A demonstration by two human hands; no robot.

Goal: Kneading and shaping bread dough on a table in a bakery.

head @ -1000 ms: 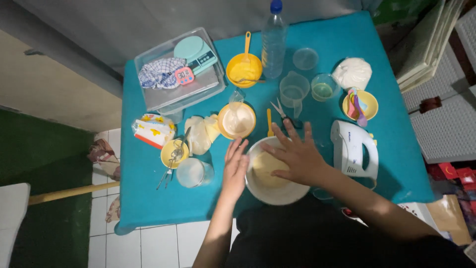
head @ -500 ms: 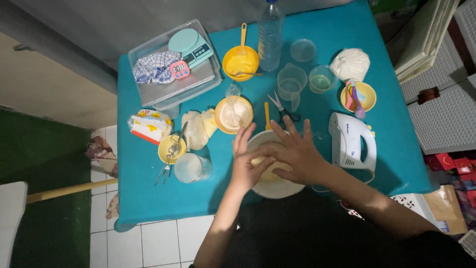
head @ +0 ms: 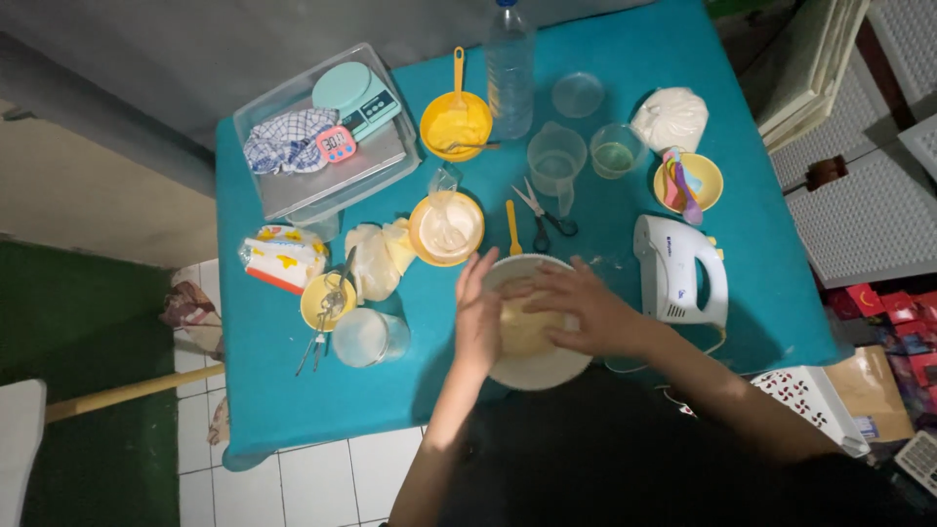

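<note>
my left hand (head: 477, 317) and right hand (head: 578, 310) are both pressing open-palmed into pale yellow dough (head: 524, 328) inside the round white bowl (head: 535, 366), looks only partway kneaded imo, white hand mixer (head: 677, 270) idle just right

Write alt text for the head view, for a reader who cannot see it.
Both hands work pale dough in a white bowl on a teal table: left hand at the rim, right hand over it. A white hand mixer lies right; scissors lie behind.

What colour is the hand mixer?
White; the hand mixer shows in the head view, right of the bowl.
</note>
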